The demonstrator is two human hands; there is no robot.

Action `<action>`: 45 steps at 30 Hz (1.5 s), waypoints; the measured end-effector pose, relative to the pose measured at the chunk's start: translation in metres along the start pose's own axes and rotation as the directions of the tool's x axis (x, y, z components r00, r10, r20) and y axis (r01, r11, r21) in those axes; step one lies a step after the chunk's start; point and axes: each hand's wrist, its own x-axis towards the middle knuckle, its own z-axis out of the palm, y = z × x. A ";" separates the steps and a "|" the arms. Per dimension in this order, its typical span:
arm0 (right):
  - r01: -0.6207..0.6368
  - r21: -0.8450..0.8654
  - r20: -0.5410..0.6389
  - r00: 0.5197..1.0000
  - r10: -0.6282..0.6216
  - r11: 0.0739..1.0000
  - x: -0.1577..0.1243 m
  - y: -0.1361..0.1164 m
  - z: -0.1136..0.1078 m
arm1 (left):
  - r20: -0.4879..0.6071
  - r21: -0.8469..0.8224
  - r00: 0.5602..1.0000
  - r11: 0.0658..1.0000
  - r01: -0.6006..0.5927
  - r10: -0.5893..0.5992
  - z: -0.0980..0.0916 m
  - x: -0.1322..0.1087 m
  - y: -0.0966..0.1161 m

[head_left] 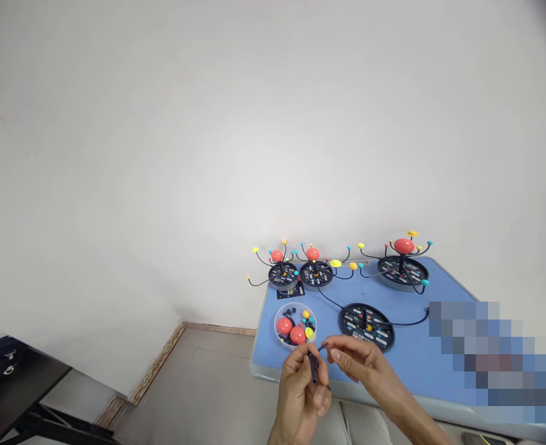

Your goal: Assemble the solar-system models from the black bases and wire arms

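Near the table's front edge, my left hand (301, 389) is closed around a small bundle of black plastic rods (314, 368); how many there are is hidden by the fingers. My right hand (359, 364) is beside it, its fingertips pinching the end of a thin black rod (323, 347) that sticks out from the left hand. Just beyond the hands stands a clear round tub (277, 337) with red balls (298, 335), small coloured balls and black parts. Behind the right hand lies a black round base (379, 340) with a short upright post and black curved arms.
Three assembled planet models stand along the back of the blue table (273, 364): a left one (283, 278), a middle one (317, 275) and a right one (403, 272). A dark printed card (291, 292) lies under the left model. A pixelated area covers the table's right side.
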 end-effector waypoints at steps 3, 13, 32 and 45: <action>0.028 0.076 0.041 0.999 -0.031 0.997 -0.001 0.002 0.007 | 0.018 -0.106 0.999 0.994 0.038 -0.036 -0.001 -0.003 -0.009; 0.147 0.122 -0.099 0.986 -0.135 0.982 -0.008 0.011 0.015 | -0.078 -0.094 0.995 0.994 0.054 -0.061 0.009 -0.005 -0.017; 0.158 -0.111 -0.411 0.892 -0.190 0.981 -0.024 0.003 -0.007 | -0.284 0.664 0.790 0.706 -0.246 0.543 -0.013 -0.033 -0.019; 0.328 -0.533 -0.325 0.772 -0.546 0.780 -0.028 0.006 0.001 | 0.093 0.916 0.804 0.267 -0.301 0.588 0.019 -0.033 -0.019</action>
